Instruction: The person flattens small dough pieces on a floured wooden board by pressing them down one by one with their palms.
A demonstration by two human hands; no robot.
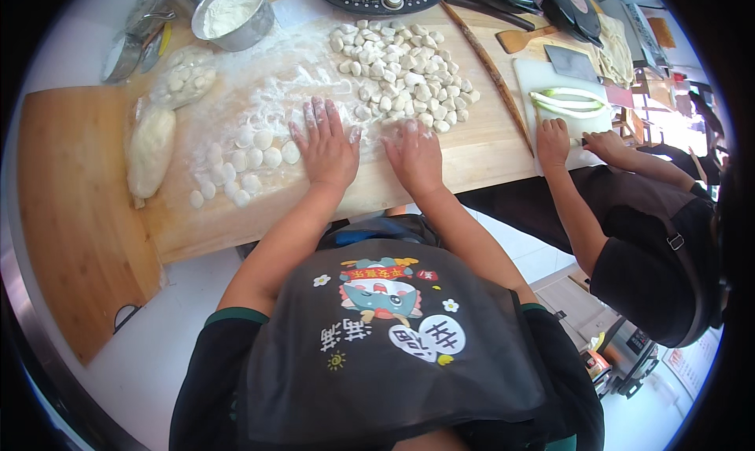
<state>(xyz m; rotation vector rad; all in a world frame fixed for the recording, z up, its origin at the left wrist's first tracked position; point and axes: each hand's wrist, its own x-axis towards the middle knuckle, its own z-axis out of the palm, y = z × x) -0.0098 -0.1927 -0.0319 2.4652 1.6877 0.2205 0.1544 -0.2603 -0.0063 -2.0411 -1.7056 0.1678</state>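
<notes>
My left hand (329, 147) lies palm down on the floured wooden board, its floury fingers stretched out and spread; what is under the palm is hidden. Just left of it are several small flattened dough discs (272, 157). My right hand (416, 161) rests at the near edge of a heap of small cut dough pieces (407, 63). Its fingers curl downward there, and whether they grip a piece cannot be seen. Loose white flour (283, 91) is smeared across the board beyond my left hand.
On the left sit a large dough lump (152, 150) and a plastic bag of dough pieces (189, 79). A metal pot of flour (233, 14), an electric cooker (383, 0) and a long wooden rolling stick (489, 67) stand farther back. At right, another person's hands (553, 141) work by scallions (569, 103) and a cleaver (571, 63).
</notes>
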